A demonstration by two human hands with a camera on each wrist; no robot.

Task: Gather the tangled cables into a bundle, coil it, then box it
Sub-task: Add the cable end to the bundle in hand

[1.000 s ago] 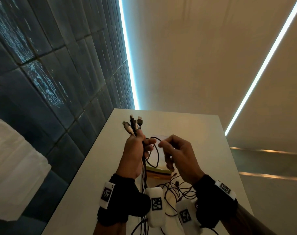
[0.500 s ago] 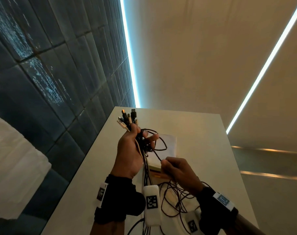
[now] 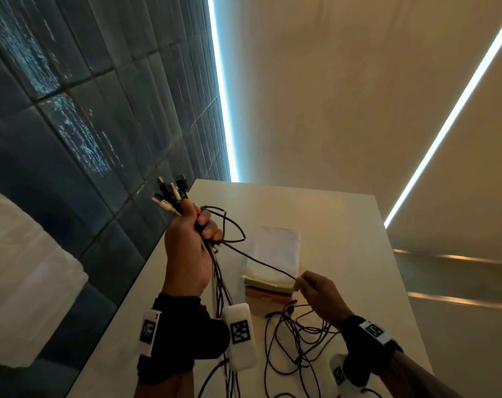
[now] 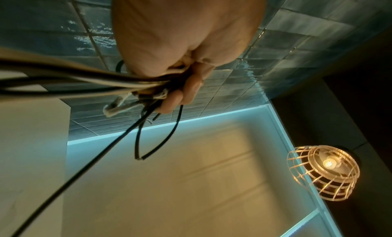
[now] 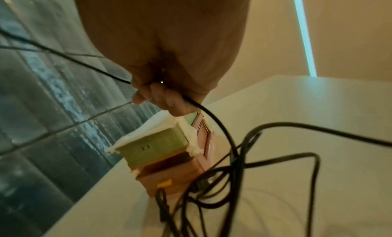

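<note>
Hands (image 3: pixel 186 254) (both) grip thin, round cables (image 3: pixel 295 334).

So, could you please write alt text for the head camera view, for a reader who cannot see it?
A person's left hand grips a bundle of cables upright, plugs fanned out above the fist, while the right hand pinches one black cable stretched between the hands. Loose cables tangle on the white table beside a box under white cloth.
</note>
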